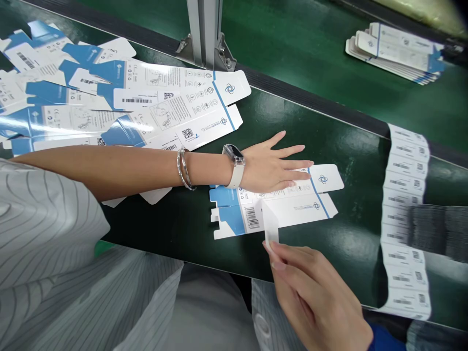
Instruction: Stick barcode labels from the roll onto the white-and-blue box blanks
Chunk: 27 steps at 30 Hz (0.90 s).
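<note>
A flat, unfolded blue-and-white carton (296,209) lies on the green table in front of me. My left hand (274,165) rests on its upper part, fingers spread, with nothing in its grip. Between thumb and fingertips my right hand (318,287) pinches a small white label (270,224). The label stands tilted over the carton's near edge, beside a printed barcode; I cannot tell whether its far end touches the card. The label's printed face is turned away from me.
Overlapping flat cartons (175,109) cover the table's left side. A strip of printed labels (404,195) hangs across the right, beside a dark ribbed stack (438,229). A metal post (205,34) rises at the back. More stacked cartons (395,51) lie at far right.
</note>
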Tool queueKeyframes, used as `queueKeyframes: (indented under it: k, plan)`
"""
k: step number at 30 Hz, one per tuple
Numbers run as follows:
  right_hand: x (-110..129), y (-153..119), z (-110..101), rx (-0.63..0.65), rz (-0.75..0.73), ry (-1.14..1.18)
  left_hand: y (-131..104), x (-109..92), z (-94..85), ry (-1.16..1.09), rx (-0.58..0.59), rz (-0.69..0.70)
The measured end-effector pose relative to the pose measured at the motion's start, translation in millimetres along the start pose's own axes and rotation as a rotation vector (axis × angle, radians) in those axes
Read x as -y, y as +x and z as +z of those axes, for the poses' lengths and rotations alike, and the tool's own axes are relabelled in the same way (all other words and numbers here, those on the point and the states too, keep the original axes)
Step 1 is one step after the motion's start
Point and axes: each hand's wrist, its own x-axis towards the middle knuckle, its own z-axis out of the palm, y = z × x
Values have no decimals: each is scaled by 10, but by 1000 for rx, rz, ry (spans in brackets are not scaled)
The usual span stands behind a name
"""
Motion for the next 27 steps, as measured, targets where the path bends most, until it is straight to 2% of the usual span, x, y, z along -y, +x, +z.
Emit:
queueKeyframes:
  k: [4,10,17,22,27]
  plan:
    - [-10,-57,-14,19,-11,1,-1,10,17,-39,-34,11]
    - [-42,-169,-15,44,-52,33,-7,10,11,-16,-3,15]
    - [-11,-129,-31,39,-16,0,28,61,103,-37,-16,54]
    - [21,-120,-20,33,-61,10,31,80,150,-62,-77,69]
    - [32,-178,-8,29,-59,11,38,97,162,-61,-75,90]
